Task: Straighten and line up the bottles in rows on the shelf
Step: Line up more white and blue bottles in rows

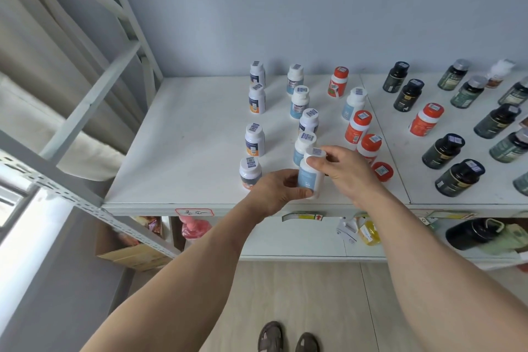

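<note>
Both hands hold one white bottle with a light blue label (pixel 311 176) near the front edge of the white shelf (pixel 183 151). My left hand (pixel 275 190) grips its lower part and my right hand (pixel 347 170) pinches it near the cap. It stands at the front of a row of similar white-and-blue bottles (pixel 300 101) running toward the wall. To the left is a row of white bottles with orange-and-navy labels (pixel 255 140). To the right stand orange bottles with red caps (pixel 358 128). Dark bottles (pixel 443 151) stand scattered further right.
The grey wall lies behind the shelf. A metal upright and braces (pixel 85 100) frame the left side. A lower shelf holds a pink bag (pixel 194 227), a yellow bottle (pixel 370 233) and a dark jar (pixel 471 233). A cardboard box (pixel 134 254) sits below left.
</note>
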`<state>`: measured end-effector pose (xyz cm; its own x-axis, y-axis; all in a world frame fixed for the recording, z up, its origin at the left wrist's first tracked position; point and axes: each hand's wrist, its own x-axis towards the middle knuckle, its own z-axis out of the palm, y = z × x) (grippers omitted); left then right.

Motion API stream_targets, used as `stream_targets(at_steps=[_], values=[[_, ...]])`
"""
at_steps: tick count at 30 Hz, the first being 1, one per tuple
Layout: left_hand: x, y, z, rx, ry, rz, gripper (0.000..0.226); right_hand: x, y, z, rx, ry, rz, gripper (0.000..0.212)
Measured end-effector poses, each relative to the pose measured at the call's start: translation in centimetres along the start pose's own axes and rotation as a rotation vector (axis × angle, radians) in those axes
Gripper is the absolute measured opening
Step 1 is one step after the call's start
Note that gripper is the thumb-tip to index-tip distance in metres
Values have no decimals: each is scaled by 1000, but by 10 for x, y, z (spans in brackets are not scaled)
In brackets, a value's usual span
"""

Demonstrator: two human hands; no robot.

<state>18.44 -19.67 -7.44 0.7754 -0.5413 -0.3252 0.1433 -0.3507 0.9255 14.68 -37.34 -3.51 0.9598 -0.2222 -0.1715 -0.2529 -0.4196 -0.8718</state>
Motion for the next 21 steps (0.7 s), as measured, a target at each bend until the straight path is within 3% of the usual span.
stream_targets(at_steps=[4, 7, 10, 15, 21], values=[[2, -7, 0, 274, 112, 85, 44, -3, 14, 6, 18, -47, 3, 37], [-2, -10, 0, 375, 153, 82, 58, -6, 22, 11, -11, -79, 5, 41], [-6, -12, -1, 379, 152, 61, 69, -8, 30, 13, 5, -71, 13, 41], [-10, -8, -4, 272, 157, 71, 69, -7, 23, 7, 122, -57, 44, 51], [-5, 16, -15, 127, 229, 134, 46, 20, -3, -8, 113, 38, 7, 51]])
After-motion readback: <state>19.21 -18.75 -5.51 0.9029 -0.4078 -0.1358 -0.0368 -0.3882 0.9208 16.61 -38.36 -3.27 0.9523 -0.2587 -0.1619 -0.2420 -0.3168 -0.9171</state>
